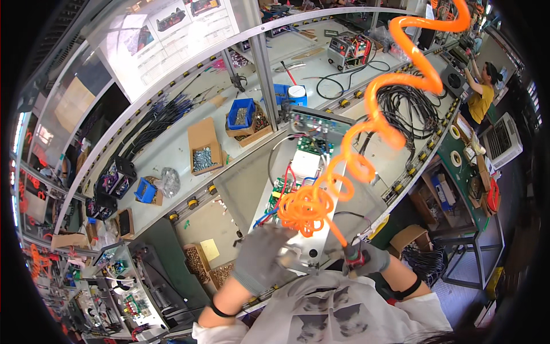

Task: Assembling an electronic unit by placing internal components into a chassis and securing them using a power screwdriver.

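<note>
An open metal chassis (263,206) lies slanted in front of me, with a green circuit board (309,144), a white block and red and blue wires on it. My left hand (262,259), in a grey glove, is at the chassis's near end; its fingers are blurred and partly hidden. In its grey glove, my right hand (369,258) is closed around a red and black air tool (356,255) beside the same end. An orange coiled hose (306,209) runs to this tool and hangs over the chassis, hiding part of it. The tool's tip is unclear.
Beyond the chassis, the bench holds a cardboard box of screws (203,159), a blue parts bin (241,113) and black cables (404,112). A metal post (264,80) stands behind. Another chassis (129,298) is at left. A person in yellow (480,97) works at far right.
</note>
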`<state>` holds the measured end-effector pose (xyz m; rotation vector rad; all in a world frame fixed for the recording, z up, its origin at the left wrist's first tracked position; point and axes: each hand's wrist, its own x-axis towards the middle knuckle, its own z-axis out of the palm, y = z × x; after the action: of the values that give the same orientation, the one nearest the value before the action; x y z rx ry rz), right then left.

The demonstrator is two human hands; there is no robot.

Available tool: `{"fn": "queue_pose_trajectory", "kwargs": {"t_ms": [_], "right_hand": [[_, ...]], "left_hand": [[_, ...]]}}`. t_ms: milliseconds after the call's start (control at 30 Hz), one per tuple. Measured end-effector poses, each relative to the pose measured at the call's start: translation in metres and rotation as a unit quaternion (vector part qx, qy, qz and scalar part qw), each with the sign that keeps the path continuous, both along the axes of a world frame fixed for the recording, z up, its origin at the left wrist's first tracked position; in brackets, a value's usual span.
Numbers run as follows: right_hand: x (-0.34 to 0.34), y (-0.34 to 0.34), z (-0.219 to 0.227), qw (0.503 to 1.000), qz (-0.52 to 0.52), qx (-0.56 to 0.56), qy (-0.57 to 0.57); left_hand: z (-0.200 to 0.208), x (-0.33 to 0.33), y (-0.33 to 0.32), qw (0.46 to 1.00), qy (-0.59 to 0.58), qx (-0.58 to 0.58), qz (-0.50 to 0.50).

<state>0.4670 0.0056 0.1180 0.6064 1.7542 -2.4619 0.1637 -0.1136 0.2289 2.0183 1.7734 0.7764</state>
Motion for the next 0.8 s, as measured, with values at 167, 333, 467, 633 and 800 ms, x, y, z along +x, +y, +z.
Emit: {"fn": "queue_pose_trajectory", "kwargs": {"t_ms": [167, 333, 467, 633, 800], "right_hand": [[-0.018, -0.005, 0.015, 0.962, -0.258, -0.078, 0.035], [-0.011, -0.008, 0.000, 0.884, -0.462, -0.025, 0.068], [-0.001, 0.007, -0.008, 0.800, -0.591, -0.023, 0.103], [0.003, 0.041, -0.041, 0.772, -0.635, 0.004, -0.028], [-0.004, 0.065, -0.107, 0.752, -0.647, -0.019, -0.125]], "left_hand": [[-0.079, 0.040, -0.022, 0.968, 0.066, 0.202, 0.132], [-0.089, 0.018, -0.009, 0.951, 0.063, 0.276, 0.124], [-0.081, -0.052, -0.015, 0.957, 0.040, 0.274, 0.085], [-0.055, -0.105, -0.025, 0.963, 0.076, 0.192, 0.173], [-0.070, -0.030, -0.042, 0.918, 0.163, 0.204, 0.299]]}}
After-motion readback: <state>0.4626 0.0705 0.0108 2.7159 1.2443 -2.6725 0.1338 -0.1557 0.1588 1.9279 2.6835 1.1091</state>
